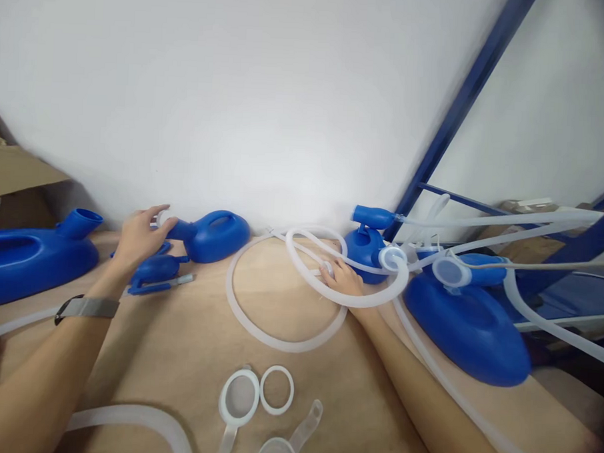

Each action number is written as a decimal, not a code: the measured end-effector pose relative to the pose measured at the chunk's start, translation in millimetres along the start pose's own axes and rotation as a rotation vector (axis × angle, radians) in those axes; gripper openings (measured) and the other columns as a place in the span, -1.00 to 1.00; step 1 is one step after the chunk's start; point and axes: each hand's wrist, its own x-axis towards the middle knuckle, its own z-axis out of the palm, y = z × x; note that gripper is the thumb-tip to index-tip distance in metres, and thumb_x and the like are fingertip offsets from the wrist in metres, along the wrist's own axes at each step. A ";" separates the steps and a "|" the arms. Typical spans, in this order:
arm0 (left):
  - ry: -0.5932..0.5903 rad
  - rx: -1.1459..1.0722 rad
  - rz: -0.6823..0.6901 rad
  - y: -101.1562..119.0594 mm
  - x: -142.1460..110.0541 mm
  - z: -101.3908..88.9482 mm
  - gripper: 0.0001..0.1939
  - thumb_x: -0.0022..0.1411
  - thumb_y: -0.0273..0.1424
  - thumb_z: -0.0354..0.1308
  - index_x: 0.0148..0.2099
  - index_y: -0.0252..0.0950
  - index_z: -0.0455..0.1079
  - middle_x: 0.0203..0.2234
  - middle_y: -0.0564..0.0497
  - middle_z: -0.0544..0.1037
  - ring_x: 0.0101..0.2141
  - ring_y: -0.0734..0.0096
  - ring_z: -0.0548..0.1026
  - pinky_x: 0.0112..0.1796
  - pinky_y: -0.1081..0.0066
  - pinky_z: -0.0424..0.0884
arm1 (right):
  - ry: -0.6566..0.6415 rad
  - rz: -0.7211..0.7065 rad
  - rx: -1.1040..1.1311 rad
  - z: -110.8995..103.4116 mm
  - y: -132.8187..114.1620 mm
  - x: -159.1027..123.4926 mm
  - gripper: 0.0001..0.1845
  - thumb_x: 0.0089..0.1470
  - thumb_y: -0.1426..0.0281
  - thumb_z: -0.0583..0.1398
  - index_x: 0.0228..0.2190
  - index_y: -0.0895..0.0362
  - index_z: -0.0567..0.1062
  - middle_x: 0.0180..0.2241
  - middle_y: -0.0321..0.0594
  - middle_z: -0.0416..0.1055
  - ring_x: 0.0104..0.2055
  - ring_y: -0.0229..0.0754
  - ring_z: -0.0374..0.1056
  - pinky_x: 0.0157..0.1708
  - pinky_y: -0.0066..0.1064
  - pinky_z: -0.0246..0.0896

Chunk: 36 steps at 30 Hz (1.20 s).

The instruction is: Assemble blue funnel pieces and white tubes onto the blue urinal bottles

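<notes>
My left hand [140,236] reaches to the back of the wooden table [187,342] and closes on the neck of a blue plastic bottle [216,235] lying by the wall. A watch sits on that wrist. Under the hand lies a small blue fitting [154,272]. My right hand [344,276] rests on a coiled white tube [282,339], its fingers pinching the tube near a blue bottle [363,250] with a white cap ring [392,259].
A large blue bottle [25,258] lies at the far left, another [465,324] at the right with tubes over it. White lids and rings [255,393] sit near me. A blue metal frame [462,106] rises at right. A cardboard box [14,174] stands at left.
</notes>
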 end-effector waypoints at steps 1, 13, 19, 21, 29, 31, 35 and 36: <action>-0.027 0.005 -0.011 -2.0 -0.4 3.3 -0.36 0.30 0.01 0.00 0.26 -0.24 0.41 -0.04 -0.13 0.55 0.05 -0.13 0.50 0.13 -0.04 0.36 | -0.005 -0.006 0.002 0.9 1.1 0.7 -0.60 0.43 0.13 0.01 -0.03 0.06 0.55 0.10 -0.05 0.49 0.09 0.06 0.47 -0.05 -0.27 0.33; -0.060 0.074 -0.034 3.1 -1.7 4.6 -0.52 0.17 -0.03 0.17 0.03 -0.18 0.40 -0.06 -0.16 0.55 0.09 -0.17 0.47 0.10 -0.02 0.39 | 0.000 -0.013 0.017 1.5 1.8 -2.0 -0.60 0.44 0.12 0.00 -0.04 0.04 0.53 0.12 -0.08 0.48 0.15 0.03 0.42 -0.05 -0.29 0.30; -0.053 0.079 -0.106 18.2 -4.3 -2.3 -0.59 0.18 -0.04 0.15 -0.03 -0.16 0.34 -0.05 -0.13 0.58 -0.09 -0.05 0.57 -0.04 0.08 0.46 | -0.010 -0.004 -0.011 -6.0 -4.1 -7.1 -0.60 0.43 0.13 0.01 0.01 0.04 0.53 0.15 -0.05 0.46 0.10 0.06 0.45 -0.07 -0.25 0.33; -0.018 0.088 -0.055 30.6 -7.0 -14.6 -0.58 0.20 -0.04 0.15 0.00 -0.18 0.36 -0.07 -0.12 0.59 -0.06 -0.06 0.56 -0.04 0.08 0.46 | -0.003 -0.008 -0.012 -10.2 -6.4 -9.0 -0.57 0.43 0.11 0.00 0.10 0.02 0.48 0.18 -0.05 0.44 0.12 0.06 0.44 -0.04 -0.22 0.33; 0.000 -0.143 0.185 75.5 -24.9 -43.9 -0.54 0.16 0.05 0.25 -0.03 -0.11 0.41 -0.07 0.02 0.62 -0.03 -0.04 0.55 -0.01 0.08 0.48 | 0.006 -0.001 0.011 -22.9 -19.2 -10.0 -0.39 0.38 0.12 0.06 0.35 0.07 0.24 0.23 0.12 0.36 0.03 0.19 0.49 -0.04 -0.06 0.38; -0.093 -0.278 0.233 81.4 -27.9 -30.7 -0.55 0.14 0.05 0.28 -0.08 -0.13 0.41 -0.05 0.02 0.63 -0.03 0.00 0.56 0.01 0.11 0.48 | 0.008 -0.014 0.045 -28.3 -20.8 -7.4 -0.41 0.35 0.27 0.10 0.34 0.10 0.27 0.24 0.16 0.35 0.03 0.21 0.49 -0.02 -0.03 0.38; -0.307 -0.416 0.366 92.6 -35.5 0.5 -0.54 0.16 0.04 0.30 -0.10 -0.20 0.43 -0.03 -0.05 0.63 -0.05 0.06 0.57 0.03 0.14 0.47 | 0.030 -0.104 0.182 -48.2 -21.0 -0.9 -0.41 0.21 0.51 0.13 0.26 0.08 0.40 0.20 0.04 0.42 0.21 0.16 0.37 0.17 -0.05 0.29; -0.345 -0.429 0.383 95.2 -38.0 6.5 -0.54 0.17 0.04 0.30 -0.08 -0.20 0.44 -0.02 -0.06 0.63 -0.03 0.06 0.56 0.03 0.16 0.47 | 0.035 -0.135 0.241 -53.8 -21.4 -0.1 -0.40 0.23 0.50 0.10 0.28 0.06 0.38 0.20 -0.02 0.43 0.23 0.09 0.36 0.20 -0.09 0.29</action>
